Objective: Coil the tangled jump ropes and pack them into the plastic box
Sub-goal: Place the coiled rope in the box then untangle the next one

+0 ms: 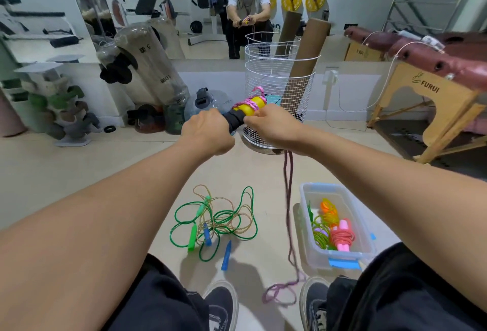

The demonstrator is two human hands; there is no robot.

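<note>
My left hand grips the black-and-yellow handles of a pink jump rope, held out in front of me. Several turns of the pink rope are wound round the yellow part. My right hand pinches the pink rope next to the handles; the rest hangs down to the floor and ends in loops between my shoes. A clear plastic box on the floor at the right holds coiled green, orange and pink ropes. A tangle of a green rope and a tan rope with blue handles lies on the floor in the middle.
A white wire basket with cardboard tubes stands just behind my hands. A wooden massage table is at the right, a dumbbell rack and weight bags at the left. A mirror on the wall reflects me.
</note>
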